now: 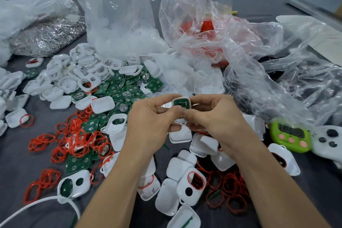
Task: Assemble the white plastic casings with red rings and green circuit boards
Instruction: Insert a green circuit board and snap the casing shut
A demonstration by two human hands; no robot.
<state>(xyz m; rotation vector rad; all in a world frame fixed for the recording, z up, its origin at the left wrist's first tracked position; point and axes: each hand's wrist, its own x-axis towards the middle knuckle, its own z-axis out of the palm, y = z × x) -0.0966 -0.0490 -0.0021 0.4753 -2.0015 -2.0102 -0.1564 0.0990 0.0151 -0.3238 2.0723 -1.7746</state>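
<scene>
White casing (182, 97) up off the counter (18, 163), pinched between left hand (148, 122) and right hand (212, 118), its open face showing a green circuit board (179, 103) seated inside. Below: loose casings (61, 78) heaped far left, spare green boards (118, 87) beside them, red rings (74, 140) tangled nearer.

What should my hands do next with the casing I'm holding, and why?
Probably press the green circuit board fully into the white casing with both thumbs. The left hand and right hand pinch the casing, the board shows in its open face, and no cover is over it.
</scene>
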